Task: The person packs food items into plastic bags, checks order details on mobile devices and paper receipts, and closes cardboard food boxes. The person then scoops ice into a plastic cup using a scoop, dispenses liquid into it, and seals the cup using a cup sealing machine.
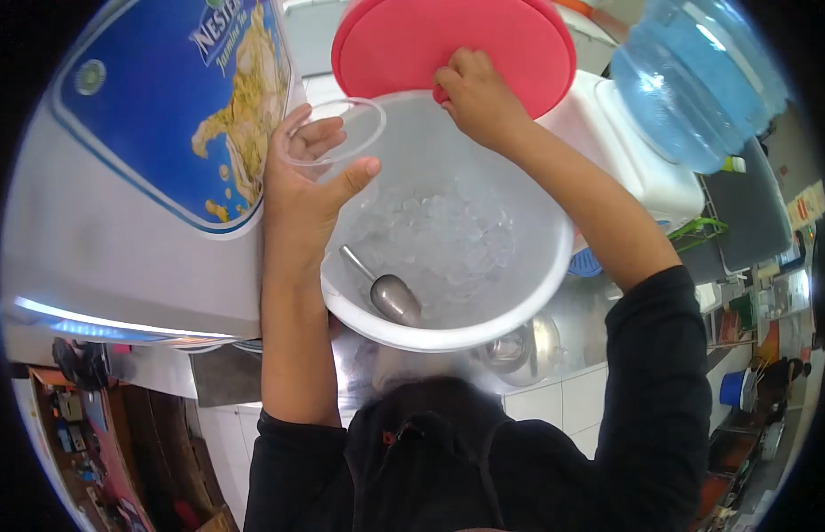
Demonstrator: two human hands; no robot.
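My left hand (315,168) is wrapped round a clear plastic cup (370,139), held over the left rim of a big white bucket (536,293). My right hand (480,97) grips the knob of a red lid (394,44), which stands tilted up at the far side of the bucket. Ice cubes (457,226) cover the bottom of the bucket. A metal scoop (394,297) lies inside at the near left, its handle leaning toward the left wall.
A drink dispenser with a blue label (155,97) stands close at the left. To the right are a white container (634,168) and a large blue water bottle (696,80). A metal counter (581,319) supports the bucket.
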